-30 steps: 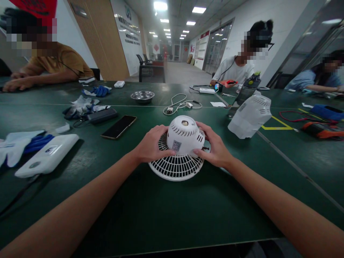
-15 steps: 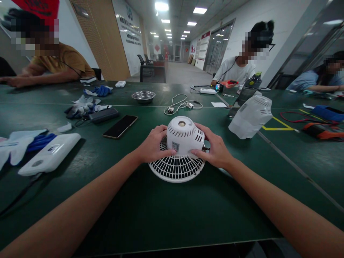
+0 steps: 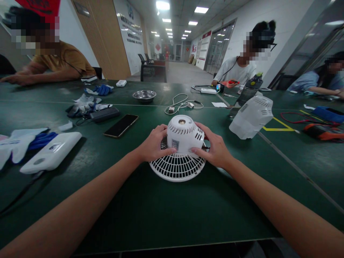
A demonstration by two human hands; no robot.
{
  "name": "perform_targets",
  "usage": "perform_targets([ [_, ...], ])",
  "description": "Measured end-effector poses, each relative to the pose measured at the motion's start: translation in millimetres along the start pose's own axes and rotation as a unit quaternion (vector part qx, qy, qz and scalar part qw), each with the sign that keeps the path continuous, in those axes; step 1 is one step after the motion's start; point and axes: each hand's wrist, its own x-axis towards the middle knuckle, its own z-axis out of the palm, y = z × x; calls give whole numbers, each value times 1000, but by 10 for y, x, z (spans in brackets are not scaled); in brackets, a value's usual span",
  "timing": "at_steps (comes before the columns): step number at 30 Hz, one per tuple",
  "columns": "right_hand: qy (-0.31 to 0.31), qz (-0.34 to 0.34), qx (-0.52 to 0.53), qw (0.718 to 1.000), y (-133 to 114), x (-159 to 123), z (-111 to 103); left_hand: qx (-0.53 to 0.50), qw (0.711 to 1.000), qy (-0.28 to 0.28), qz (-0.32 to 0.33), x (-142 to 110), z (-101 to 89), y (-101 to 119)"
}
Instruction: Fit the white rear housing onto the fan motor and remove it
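White plastic is what I notice first: a rounded, slotted white plastic housing (image 3: 184, 138) sitting atop a circular white plastic grille (image 3: 177, 170), which rests on the dark green tabletop (image 3: 174, 218) right in front of the person. A pale printed label (image 3: 175, 144) shows on the housing's near side, and there's a round opening in its top. The left hand (image 3: 156, 145) grips the housing's left flank, thumb laid across the front near the label; the right hand (image 3: 213, 147) clasps the opposite flank, its thumb also on the front. Left of the housing lies a flat, black-screened phone (image 3: 120, 125), and farther left, a long glossy white device (image 3: 51, 152) with a cord. Just beyond the housing I see a loosely looped pale cable (image 3: 178, 104); past it to the left, a shallow shiny metal bowl (image 3: 144, 100). Right of the housing, a translucent whitish plastic cover (image 3: 251, 118) leans at a tilt.
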Motion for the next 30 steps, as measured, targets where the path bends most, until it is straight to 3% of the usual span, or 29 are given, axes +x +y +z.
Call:
perform_targets([
  [6,-13,0,-25,1000,-40,10,23,-6,1000,2,2,-4,12,-24],
  [14,-15,29,15,999,-50,4,40,-5,1000,5,-21,17,12,11],
  [30,-12,2,10,1000,-25,17,38,-13,1000,17,-22,14,16,11],
])
